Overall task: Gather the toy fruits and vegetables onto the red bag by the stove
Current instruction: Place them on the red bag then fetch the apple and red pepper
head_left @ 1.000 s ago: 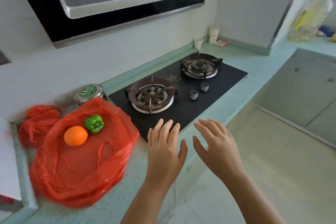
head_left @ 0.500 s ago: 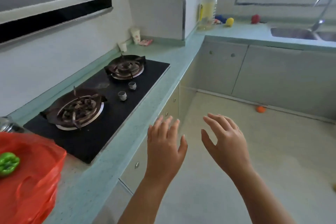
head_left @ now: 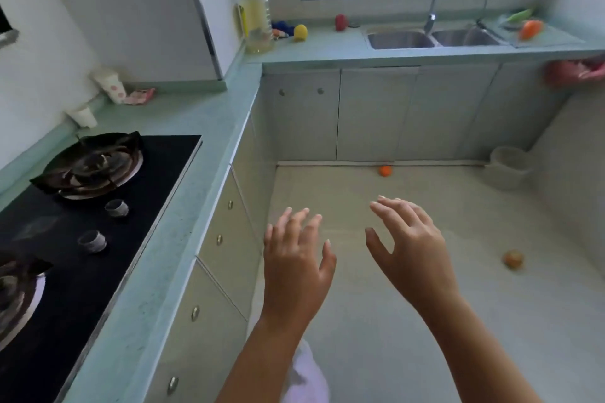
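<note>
My left hand (head_left: 296, 263) and my right hand (head_left: 407, 247) hover empty over the floor, fingers spread. A small orange toy fruit (head_left: 385, 171) lies on the floor by the far cabinets, and a brownish round one (head_left: 513, 260) lies on the floor to the right. On the far counter sit a yellow lemon (head_left: 300, 32) and a red fruit (head_left: 340, 22). An orange carrot-like toy (head_left: 530, 29) and a green vegetable (head_left: 519, 15) rest right of the sink. The red bag is out of view.
The black gas stove (head_left: 82, 213) fills the left counter. A large oil bottle (head_left: 257, 21) stands in the far corner. The double sink (head_left: 429, 38) with faucet is under the window. A pale bucket (head_left: 509, 167) stands on the floor at right. Paper cups (head_left: 109, 87) sit behind the stove.
The view has swung right, away from the red bag with the pepper and orange, toward the floor and sink counter. Both hands stayed open and in front of me.
</note>
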